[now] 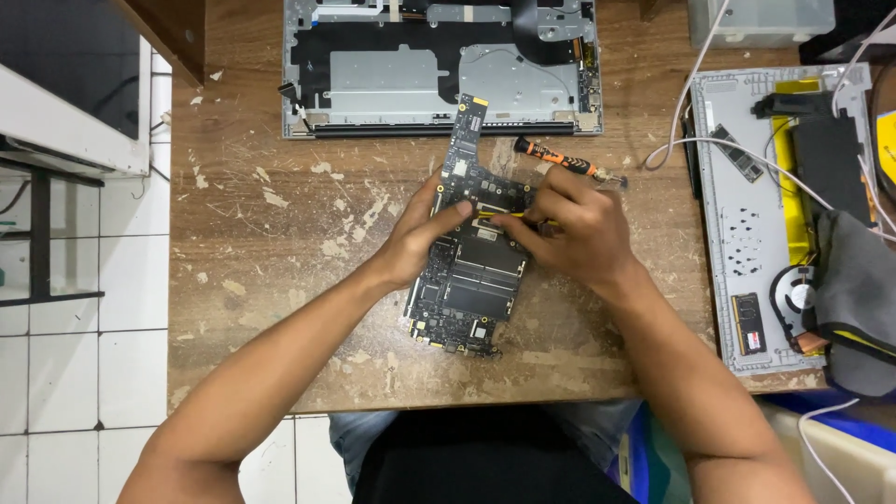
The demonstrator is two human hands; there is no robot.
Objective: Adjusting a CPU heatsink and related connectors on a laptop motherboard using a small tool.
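A dark laptop motherboard (471, 280) lies lengthwise on the worn wooden table (271, 252). My left hand (417, 238) grips the board's left edge, thumb resting on its upper part. My right hand (569, 229) pinches a thin yellow strip (495, 215) that lies across the board near its top. An orange-and-black screwdriver (558, 161) lies on the table just beyond my right hand.
An opened silver laptop chassis (439, 70) sits at the table's far edge. A second opened chassis (779, 224) with a fan, memory sticks and white cables lies at the right, partly under a grey cloth (854, 299). White tiled floor shows at the left.
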